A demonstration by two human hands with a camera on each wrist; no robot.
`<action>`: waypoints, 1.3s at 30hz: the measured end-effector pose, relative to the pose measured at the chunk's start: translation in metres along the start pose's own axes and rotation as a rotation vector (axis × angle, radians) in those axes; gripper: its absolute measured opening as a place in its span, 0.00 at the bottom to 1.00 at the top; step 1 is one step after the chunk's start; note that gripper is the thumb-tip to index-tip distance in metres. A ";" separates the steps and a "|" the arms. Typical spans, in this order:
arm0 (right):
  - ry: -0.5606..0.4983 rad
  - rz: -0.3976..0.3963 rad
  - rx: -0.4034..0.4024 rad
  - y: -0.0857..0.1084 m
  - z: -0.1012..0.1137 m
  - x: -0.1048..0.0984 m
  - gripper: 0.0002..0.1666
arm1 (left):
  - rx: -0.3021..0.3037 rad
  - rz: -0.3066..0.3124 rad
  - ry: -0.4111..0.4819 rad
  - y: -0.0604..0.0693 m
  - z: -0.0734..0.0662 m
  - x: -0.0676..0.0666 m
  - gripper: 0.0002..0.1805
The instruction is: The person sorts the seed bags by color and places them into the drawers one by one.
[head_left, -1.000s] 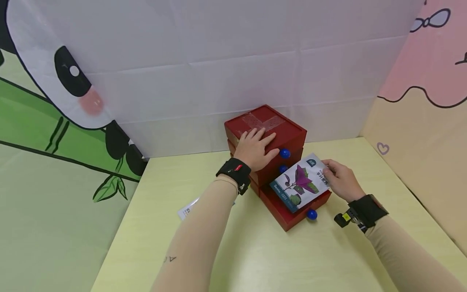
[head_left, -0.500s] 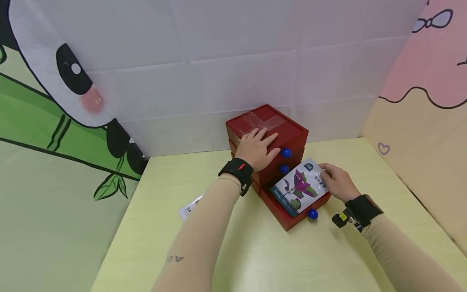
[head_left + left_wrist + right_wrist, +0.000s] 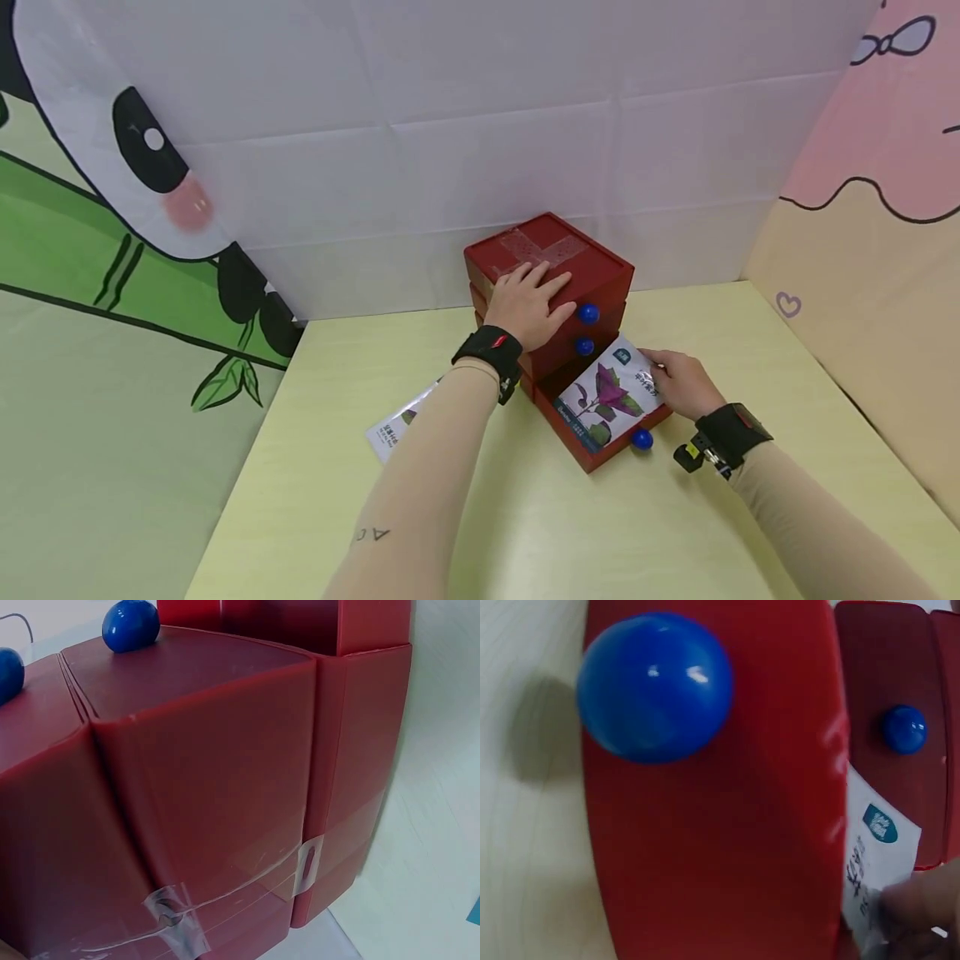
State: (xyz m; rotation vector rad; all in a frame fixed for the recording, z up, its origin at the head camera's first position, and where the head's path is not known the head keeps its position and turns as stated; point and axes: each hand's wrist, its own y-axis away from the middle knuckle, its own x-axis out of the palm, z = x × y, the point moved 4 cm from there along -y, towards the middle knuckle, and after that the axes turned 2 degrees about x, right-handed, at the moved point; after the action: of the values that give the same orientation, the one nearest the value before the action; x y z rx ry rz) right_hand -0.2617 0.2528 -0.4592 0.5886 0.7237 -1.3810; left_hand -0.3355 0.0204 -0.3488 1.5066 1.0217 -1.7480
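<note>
A red drawer box [image 3: 573, 292] with blue knobs stands against the back wall, its bottom drawer [image 3: 572, 442] pulled out. My left hand [image 3: 525, 308] rests spread on the box's top and front edge. With thumb and fingers my right hand [image 3: 684, 383] pinches the right edge of a seed packet [image 3: 611, 396] showing a purple-leaved plant. That packet lies tilted over the open drawer, its lower end inside. The right wrist view shows the packet [image 3: 877, 855] behind the drawer front [image 3: 720, 825], with fingertips on it. In the left wrist view the box's taped side [image 3: 217, 765] fills most of the frame.
A second white packet [image 3: 392, 429] lies on the pale table [image 3: 540, 533], partly hidden under my left forearm. Clear tape crosses the box's top. A white cloth wall [image 3: 375, 192] rises behind, and a printed side wall [image 3: 862, 275] stands on the right.
My right hand has moved left and slightly down, bringing the packet lower into the open drawer. My left hand stays on the box. More of the second packet shows beside the left forearm.
</note>
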 end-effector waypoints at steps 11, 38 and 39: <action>0.021 0.034 0.010 -0.002 0.001 0.011 0.26 | -0.013 -0.005 -0.005 -0.002 0.001 0.003 0.32; 0.433 -0.078 -0.054 0.002 0.025 0.032 0.28 | -0.008 -0.009 0.016 -0.001 0.001 0.003 0.32; 0.437 -0.076 -0.053 0.002 0.025 0.032 0.26 | -0.007 -0.011 0.016 -0.001 0.001 0.003 0.32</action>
State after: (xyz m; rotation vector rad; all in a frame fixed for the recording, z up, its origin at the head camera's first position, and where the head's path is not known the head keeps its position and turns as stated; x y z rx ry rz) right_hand -0.2557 0.2131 -0.4672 0.8408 1.1383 -1.3103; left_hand -0.3377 0.0203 -0.3513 1.5157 1.0452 -1.7406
